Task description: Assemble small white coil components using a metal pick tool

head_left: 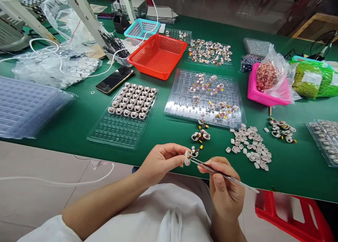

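Observation:
Between the thumb and fingers of my left hand (161,164) is a small white earbud-like part (187,158), held just off the table's front edge. My right hand (224,185) grips metal tweezers (229,177), whose tips reach a yellow-and-dark bit at the white part. Just beyond my fingers lies a loose cluster of similar parts (200,135) with yellow tabs. Right of it, small white caps (253,143) are spread in a pile. A clear tray (113,129) on the left bears rows of white rounded parts (134,99).
A stack of clear trays (182,104) carries scattered parts. Behind stand a red basket (158,59) and a blue basket (142,27). A phone (114,80) lies left of them. On the right are a pink basket (269,98) with a bag of copper-coloured pieces and a red stool (293,213).

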The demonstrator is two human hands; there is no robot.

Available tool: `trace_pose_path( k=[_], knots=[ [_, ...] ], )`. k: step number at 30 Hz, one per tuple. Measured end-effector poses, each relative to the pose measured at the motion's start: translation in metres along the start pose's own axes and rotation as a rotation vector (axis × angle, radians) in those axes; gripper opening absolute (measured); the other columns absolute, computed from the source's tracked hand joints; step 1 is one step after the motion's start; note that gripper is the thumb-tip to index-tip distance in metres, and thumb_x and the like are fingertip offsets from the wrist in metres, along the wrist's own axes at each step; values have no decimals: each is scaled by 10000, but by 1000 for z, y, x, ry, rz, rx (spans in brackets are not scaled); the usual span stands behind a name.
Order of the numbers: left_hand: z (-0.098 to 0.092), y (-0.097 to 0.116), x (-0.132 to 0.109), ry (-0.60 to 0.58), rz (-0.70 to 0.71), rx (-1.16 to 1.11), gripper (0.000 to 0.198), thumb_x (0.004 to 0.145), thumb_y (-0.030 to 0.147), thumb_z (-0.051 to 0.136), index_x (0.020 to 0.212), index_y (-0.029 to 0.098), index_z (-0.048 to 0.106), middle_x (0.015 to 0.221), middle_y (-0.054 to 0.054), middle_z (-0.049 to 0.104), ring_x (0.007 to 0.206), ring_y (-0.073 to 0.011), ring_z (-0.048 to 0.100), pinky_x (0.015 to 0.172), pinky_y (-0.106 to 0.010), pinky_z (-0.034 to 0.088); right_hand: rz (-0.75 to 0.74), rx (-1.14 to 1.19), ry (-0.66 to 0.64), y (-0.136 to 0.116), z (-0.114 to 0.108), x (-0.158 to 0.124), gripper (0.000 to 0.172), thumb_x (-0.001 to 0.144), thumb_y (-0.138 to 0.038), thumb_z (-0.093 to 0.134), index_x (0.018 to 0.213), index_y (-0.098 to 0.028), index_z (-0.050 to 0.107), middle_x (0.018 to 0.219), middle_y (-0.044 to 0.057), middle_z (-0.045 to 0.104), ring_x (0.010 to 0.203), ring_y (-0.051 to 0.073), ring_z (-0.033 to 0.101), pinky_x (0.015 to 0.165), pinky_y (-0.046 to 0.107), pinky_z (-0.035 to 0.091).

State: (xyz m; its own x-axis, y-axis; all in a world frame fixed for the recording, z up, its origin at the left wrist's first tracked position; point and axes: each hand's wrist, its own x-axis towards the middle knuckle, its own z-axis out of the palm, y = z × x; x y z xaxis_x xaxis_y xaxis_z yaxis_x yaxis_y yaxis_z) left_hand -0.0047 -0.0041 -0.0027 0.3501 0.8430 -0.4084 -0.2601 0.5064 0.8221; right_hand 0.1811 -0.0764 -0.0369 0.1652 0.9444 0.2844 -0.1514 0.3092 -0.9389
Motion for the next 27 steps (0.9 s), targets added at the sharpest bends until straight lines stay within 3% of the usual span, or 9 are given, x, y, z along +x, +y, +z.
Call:
trace_pose_path(
  k=[8, 20, 27],
  knots=[
    [2, 2, 0, 22, -14, -22, 161, 668, 207, 913, 811, 180, 845, 724, -21, 794, 655, -107, 654, 655, -198, 550, -3, 18, 16, 3, 4, 2, 250, 1020, -197, 548, 1198, -261, 711, 1053, 90, 681, 945, 211, 709, 741, 366, 668],
    [-3, 2, -1, 1, -57, 1, 134, 682, 205, 897, 802, 182, 843, 718, -17, 786, 655, -108, 657, 644, -197, 538, 105, 144, -17, 1, 5, 19, 218, 1022, -190, 553, 1086, -261, 749, 934, 51, 680, 862, 173, 710, 712, 314, 651],
    [-7, 0, -2, -59, -118, 31, 119, 695, 203, 873, 798, 166, 826, 681, -13, 759, 614, -105, 628, 610, -199, 506, 95, 71, -159, -2, -10, 30, 217, 1013, -177, 556, 1084, -253, 746, 902, 53, 697, 821, 190, 711, 693, 343, 625]
  ],
)
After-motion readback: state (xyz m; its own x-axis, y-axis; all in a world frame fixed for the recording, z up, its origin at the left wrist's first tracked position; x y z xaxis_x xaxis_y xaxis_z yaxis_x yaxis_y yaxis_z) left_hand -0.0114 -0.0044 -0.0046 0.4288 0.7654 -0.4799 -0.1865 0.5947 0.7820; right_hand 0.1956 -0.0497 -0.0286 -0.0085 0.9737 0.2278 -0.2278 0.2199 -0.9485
